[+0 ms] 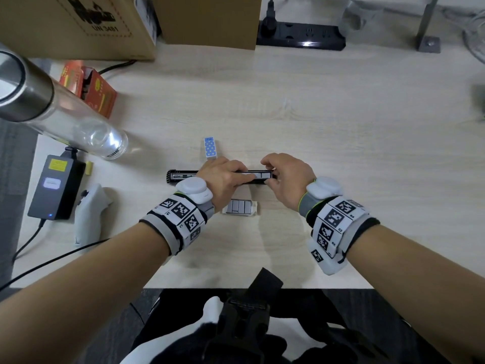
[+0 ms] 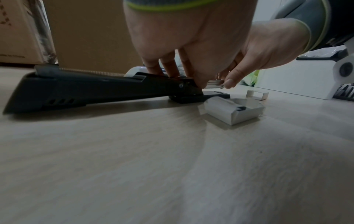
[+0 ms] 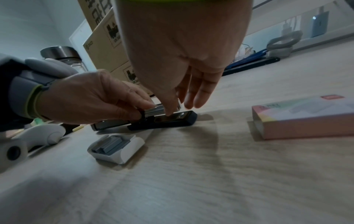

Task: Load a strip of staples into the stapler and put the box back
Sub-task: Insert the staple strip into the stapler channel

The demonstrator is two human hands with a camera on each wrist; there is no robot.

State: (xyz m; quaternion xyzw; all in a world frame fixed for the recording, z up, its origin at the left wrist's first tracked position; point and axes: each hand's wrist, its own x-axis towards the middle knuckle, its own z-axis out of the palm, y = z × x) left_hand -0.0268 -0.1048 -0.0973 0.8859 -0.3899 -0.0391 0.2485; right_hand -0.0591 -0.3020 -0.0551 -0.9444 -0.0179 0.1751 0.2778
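Observation:
A black stapler [image 1: 181, 177] lies opened out flat across the table, its silver magazine facing up. My left hand [image 1: 244, 177] grips the magazine near its middle. At the right end my right hand [image 1: 267, 177] pinches a silver staple strip [image 3: 155, 110] between thumb and forefinger, just over the channel. The white inner tray [image 1: 240, 207] with more strips sits on the table in front of the stapler. In the right wrist view the pastel outer sleeve [image 3: 306, 119] lies to the right; my right wrist hides it in the head view.
A small blue dotted box [image 1: 210, 147] lies just behind the stapler. At the left stand a glass bottle [image 1: 65, 114], a power adapter [image 1: 55, 187], a white controller [image 1: 89, 214] and an orange carton [image 1: 91, 88]. Cardboard boxes [image 1: 78, 24] and a power strip [image 1: 301, 35] line the back.

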